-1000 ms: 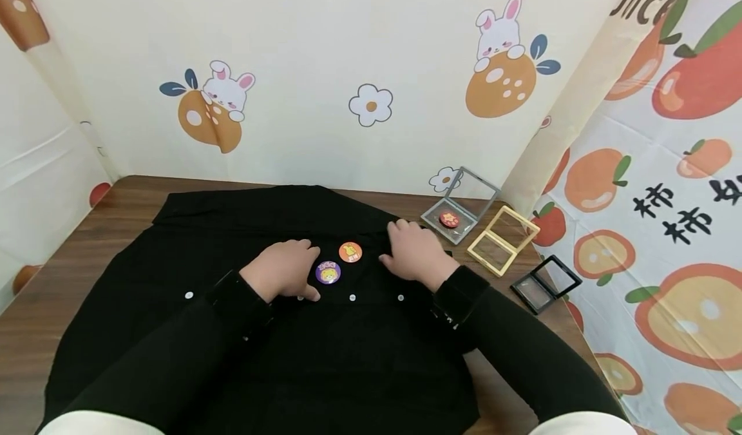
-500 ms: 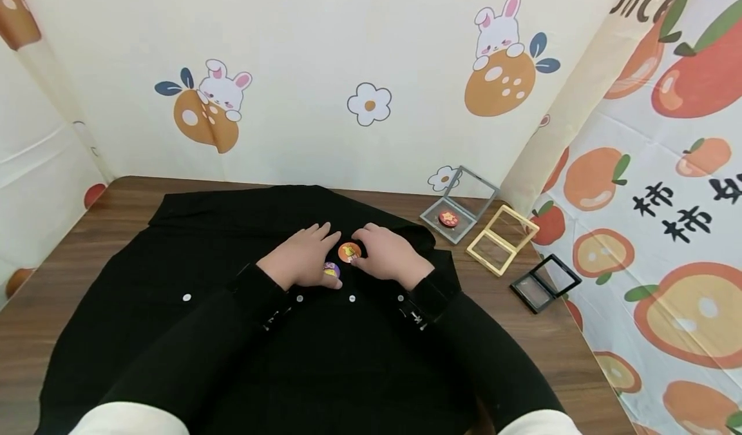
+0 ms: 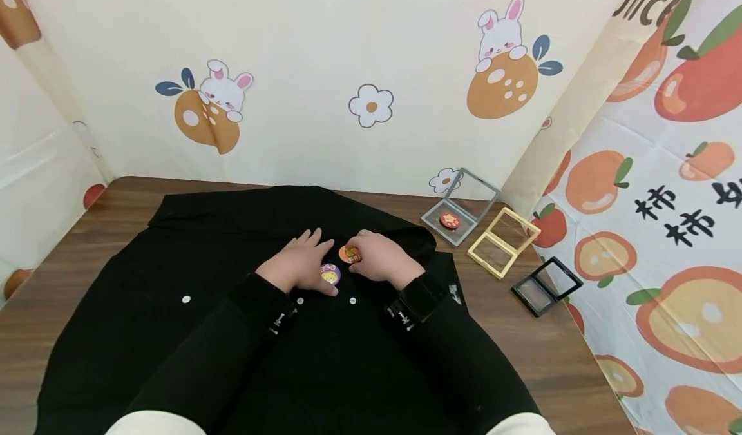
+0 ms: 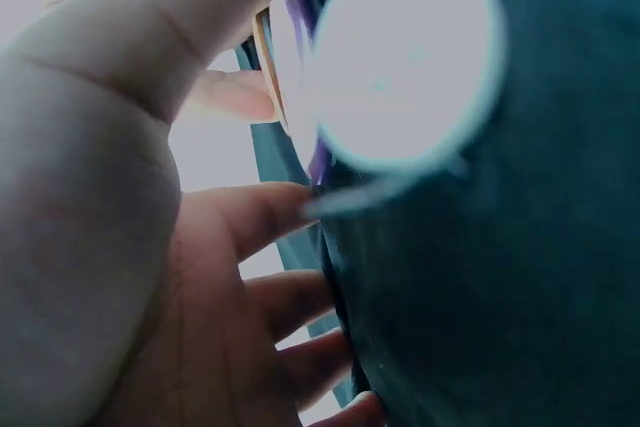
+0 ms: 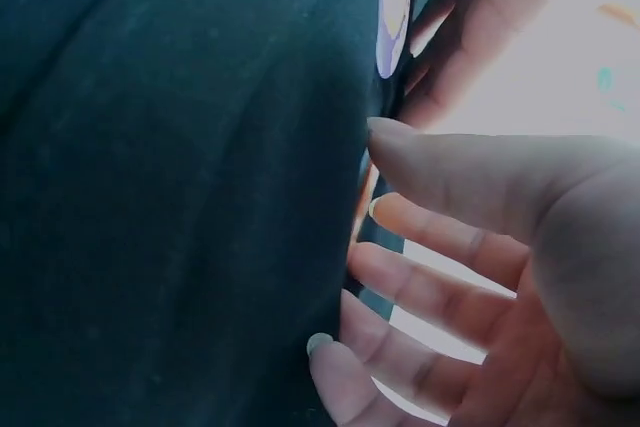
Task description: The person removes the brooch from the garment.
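Observation:
A black buttoned garment (image 3: 191, 248) lies spread on the wooden table. On it are a purple round badge (image 3: 331, 272) and, just right and above, an orange round badge (image 3: 346, 254). My left hand (image 3: 295, 264) rests on the cloth with fingers spread, its thumb at the purple badge's lower edge. Thumb and fingers of my right hand (image 3: 385, 258) hold the orange badge by its edge and cover its right part. A white button (image 4: 410, 57) looms close in the left wrist view. The right wrist view shows the orange badge (image 5: 364, 202) edge-on beside the fingertips.
Right of the garment stand three open cases: a grey one (image 3: 428, 216) with a red badge (image 3: 449, 220) inside, a yellow one (image 3: 509, 260), and a black one (image 3: 517, 290). A printed cloth wall (image 3: 301, 138) rises behind the wooden table (image 3: 551, 357).
My right hand has come left from the garment's right side to the orange badge. My left hand has shifted slightly right, its thumb reaching the purple badge.

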